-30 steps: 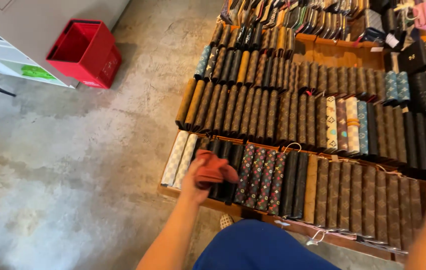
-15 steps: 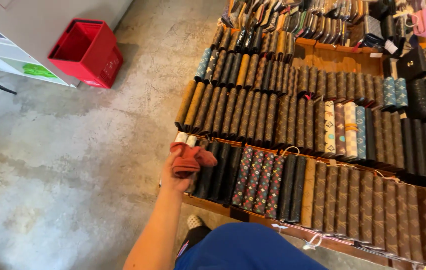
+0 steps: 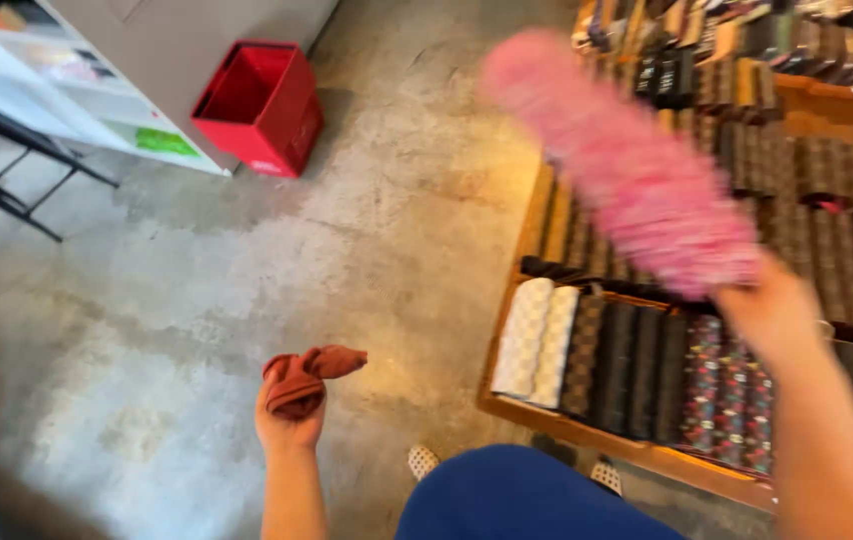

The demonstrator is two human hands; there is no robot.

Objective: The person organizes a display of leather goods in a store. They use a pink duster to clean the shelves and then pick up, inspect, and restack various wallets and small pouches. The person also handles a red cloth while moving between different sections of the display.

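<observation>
Concrete floor fills the left and near side. Over it, the left hand (image 3: 290, 425) clenches a rust-red cloth (image 3: 307, 378). Right hand (image 3: 775, 312) grips what seems a blurred pink duster (image 3: 627, 165) above wooden trays (image 3: 637, 448) of patterned wallets (image 3: 647, 365); far left stands a red box (image 3: 259, 105).

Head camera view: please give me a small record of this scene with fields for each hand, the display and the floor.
left hand: holds a bunched reddish-brown cloth over the concrete floor
right hand: grips a pink fluffy duster, blurred, above the wallets
display: wooden tray with rows of patterned wallets standing on edge
floor items: red box, open on top, beside a white shelf
</observation>
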